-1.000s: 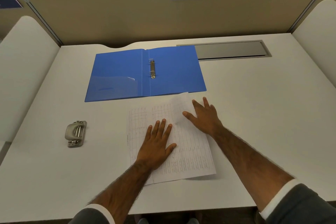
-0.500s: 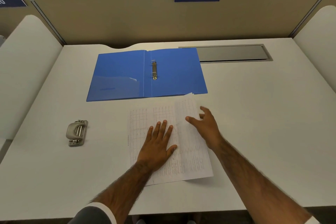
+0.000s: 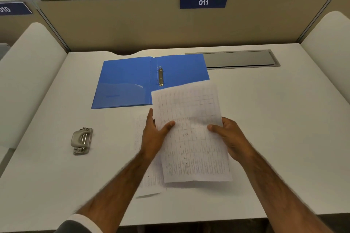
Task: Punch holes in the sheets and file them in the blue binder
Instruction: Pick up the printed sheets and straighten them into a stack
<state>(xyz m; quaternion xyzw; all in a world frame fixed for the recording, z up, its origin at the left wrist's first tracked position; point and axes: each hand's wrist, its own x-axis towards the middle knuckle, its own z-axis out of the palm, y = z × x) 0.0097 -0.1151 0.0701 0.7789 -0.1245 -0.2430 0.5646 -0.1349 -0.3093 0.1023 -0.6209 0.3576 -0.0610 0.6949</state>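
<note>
Together, the left hand [image 3: 153,140] and right hand [image 3: 233,140] pinched a white printed sheet [image 3: 191,147] by its side edges, thumbs on top and fingers behind. They held it above a second printed sheet [image 3: 154,183], just before the open blue ring binder [image 3: 128,81].

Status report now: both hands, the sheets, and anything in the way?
Left hand and right hand both hold top sheet, raised above desk. Second sheet flat underneath. Hole punch untouched, blue binder open; path clear.
</note>
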